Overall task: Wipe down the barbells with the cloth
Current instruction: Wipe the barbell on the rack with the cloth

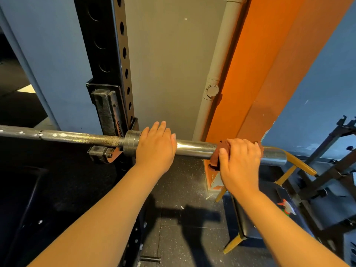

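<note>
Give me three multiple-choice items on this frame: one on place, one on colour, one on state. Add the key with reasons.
1. The left hand rests: A) on the barbell sleeve beside the collar; B) on the knurled shaft; C) on the rack upright.
2. The cloth is: A) white; B) blue; C) reddish-brown.
3. The right hand: A) hangs free; B) grips the cloth round the sleeve; C) lies flat on a bench.
Key: 1 A, palm on the smooth sleeve next to the collar. 2 C, rust-red fabric shows under that hand. 3 B, its fingers and thumb curl over the cloth.
</note>
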### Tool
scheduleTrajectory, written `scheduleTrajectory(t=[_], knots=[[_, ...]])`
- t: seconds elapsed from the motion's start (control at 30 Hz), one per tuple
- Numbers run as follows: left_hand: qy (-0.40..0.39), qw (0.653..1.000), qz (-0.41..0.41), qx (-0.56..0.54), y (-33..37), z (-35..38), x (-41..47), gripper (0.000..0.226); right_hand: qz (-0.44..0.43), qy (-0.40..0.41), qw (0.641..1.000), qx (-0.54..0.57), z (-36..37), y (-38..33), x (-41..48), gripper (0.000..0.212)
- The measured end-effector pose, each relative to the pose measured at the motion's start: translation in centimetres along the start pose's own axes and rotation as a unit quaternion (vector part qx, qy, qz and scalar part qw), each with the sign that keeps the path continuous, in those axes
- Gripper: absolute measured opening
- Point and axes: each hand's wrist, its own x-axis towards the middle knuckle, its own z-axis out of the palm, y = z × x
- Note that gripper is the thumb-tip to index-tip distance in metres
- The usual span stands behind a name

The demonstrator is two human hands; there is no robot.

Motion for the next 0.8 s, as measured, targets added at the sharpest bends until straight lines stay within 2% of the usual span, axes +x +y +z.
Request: scheduleTrajectory(t=[0.1,0.17,0.27,0.37,0.47,0.53,0.6,0.7,0.77,0.8], knots=[[-0.045,0.999,0.001,0.002,-0.1,-0.7,0.8,0.055,-0.059,-0.028,0.997,-0.03,0.8,-1.5,-0.3,0.049],[-0.055,0.998,-0.004,0.007,0.0,-0.8,0.9,0.054,-0.07,-0.04,0.995,-0.052,0.8,-1.5,0.0,0.053],[-0.02,1.0,-0.008,0.019,0.2,-0.6,0.4,0.056,-0.065,-0.057,0.994,-0.071,1.2,-3.4,-0.1,0.057],[0.008,1.0,0.001,0.012,0.2,-0.6,0.0,0.061,-0.128,-0.062,0.988,-0.054,1.8,-5.2,-0.6,0.054],[0.023,0.999,0.02,0.011,-0.1,-0.4,-0.4,0.059,-0.19,-0.083,0.978,-0.022,-0.2,-2.1,0.6,0.043],[0.055,0.998,0.038,0.003,-0.3,-0.1,-1.1,0.058,-0.161,-0.077,0.984,-0.01,-1.5,1.9,0.7,0.036],[0.072,0.997,0.041,-0.006,-0.2,0.2,-1.6,0.059,-0.079,-0.044,0.996,-0.002,-2.4,5.3,0.1,0.034],[0.07,0.997,0.008,0.011,0.6,0.4,-1.3,0.058,0.053,-0.011,0.999,0.006,-1.3,4.8,-1.0,0.042],[0.069,0.997,-0.017,0.02,0.9,0.5,-0.8,0.06,0.075,-0.015,0.997,0.014,-0.1,2.3,-1.2,0.05],[0.067,0.997,-0.019,0.026,0.9,0.7,-0.6,0.062,0.048,-0.027,0.998,0.018,0.1,1.7,-1.3,0.051]])
